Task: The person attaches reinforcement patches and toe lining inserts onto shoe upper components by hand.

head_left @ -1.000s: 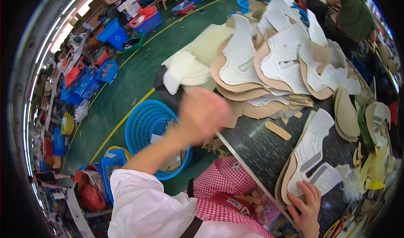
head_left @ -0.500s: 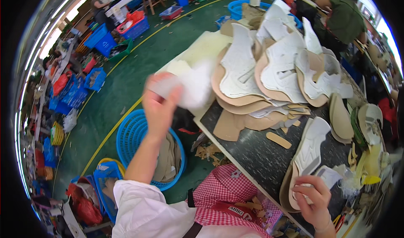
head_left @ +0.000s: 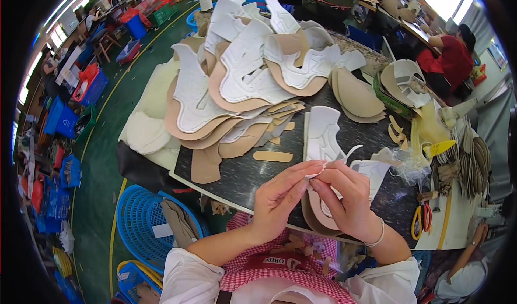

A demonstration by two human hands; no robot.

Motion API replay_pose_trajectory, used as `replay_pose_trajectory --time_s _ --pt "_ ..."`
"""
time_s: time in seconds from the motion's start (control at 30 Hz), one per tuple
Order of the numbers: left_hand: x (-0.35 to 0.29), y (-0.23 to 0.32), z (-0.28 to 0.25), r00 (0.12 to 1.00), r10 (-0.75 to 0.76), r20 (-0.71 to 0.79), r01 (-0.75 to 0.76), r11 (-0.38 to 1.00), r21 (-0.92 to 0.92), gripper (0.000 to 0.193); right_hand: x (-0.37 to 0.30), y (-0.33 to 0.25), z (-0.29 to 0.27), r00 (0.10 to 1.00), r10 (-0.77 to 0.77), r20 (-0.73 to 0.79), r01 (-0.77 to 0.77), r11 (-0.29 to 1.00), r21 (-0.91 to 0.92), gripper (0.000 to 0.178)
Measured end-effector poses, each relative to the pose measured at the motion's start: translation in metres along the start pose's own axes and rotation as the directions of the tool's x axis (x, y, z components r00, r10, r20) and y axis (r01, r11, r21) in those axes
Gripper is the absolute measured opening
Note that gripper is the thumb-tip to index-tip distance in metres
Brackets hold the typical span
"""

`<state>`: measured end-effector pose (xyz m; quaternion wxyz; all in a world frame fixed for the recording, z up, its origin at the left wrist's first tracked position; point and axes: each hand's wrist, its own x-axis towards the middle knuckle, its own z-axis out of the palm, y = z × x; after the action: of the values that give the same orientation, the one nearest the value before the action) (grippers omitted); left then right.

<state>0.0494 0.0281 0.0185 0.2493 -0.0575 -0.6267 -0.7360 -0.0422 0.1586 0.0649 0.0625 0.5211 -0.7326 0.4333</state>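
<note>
Both hands meet over the near edge of the dark table. My left hand (head_left: 279, 195) and my right hand (head_left: 344, 193) pinch a thin white strip (head_left: 324, 166) between their fingertips; most of it is hidden. Behind the right fingers a curved white tail (head_left: 353, 152) sticks up, and I cannot tell whether it is the same strip. Beneath the hands lies a white shoe-upper piece (head_left: 321, 126) with tan and pinkish layers (head_left: 318, 218) partly covered by the fingers. A tan rounded strip (head_left: 273, 156) lies to the left of it.
White shoe-upper pieces on tan backing (head_left: 245, 67) are piled further back. At the left stand cream padding sheets (head_left: 145, 133) and a blue basket (head_left: 129, 218). Tan rounded pieces (head_left: 355, 94), yellow-and-red-handled scissors (head_left: 421, 220) and a yellow plastic bundle (head_left: 431, 137) lie right. Co-workers sit beyond.
My left hand has come from the padding sheets at the left, where it held a white sheet, to meet my right hand. The view has turned rightward; the white sheet now rests on the padding.
</note>
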Motion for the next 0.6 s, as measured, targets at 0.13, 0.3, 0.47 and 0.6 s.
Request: replay_pose_trajectory --time_s 0.13,0.3,0.47,0.6 --pt "0.008 0.0 0.015 0.993 0.118 0.018 -0.119 0.981 0.155 0.029 -0.007 0.003 0.0 0.989 -0.003 -0.151 0.001 1.0 -0.018 0.012" --pt "0.015 -0.002 0.016 0.937 -0.348 -0.026 0.277 0.785 -0.554 0.027 -0.015 0.014 -0.015 0.977 -0.114 -0.182 0.108 0.993 -0.041 0.015" --pt "0.017 -0.009 0.023 0.945 -0.307 -0.109 0.248 0.895 -0.37 0.028 -0.003 0.006 -0.027 0.917 -0.35 -0.19 0.335 0.936 -0.107 0.014" --pt "0.044 -0.003 -0.015 0.882 -0.23 -0.41 0.125 0.956 -0.267 0.027 -0.054 0.017 -0.039 0.96 -0.249 0.128 0.249 0.968 0.021 0.01"
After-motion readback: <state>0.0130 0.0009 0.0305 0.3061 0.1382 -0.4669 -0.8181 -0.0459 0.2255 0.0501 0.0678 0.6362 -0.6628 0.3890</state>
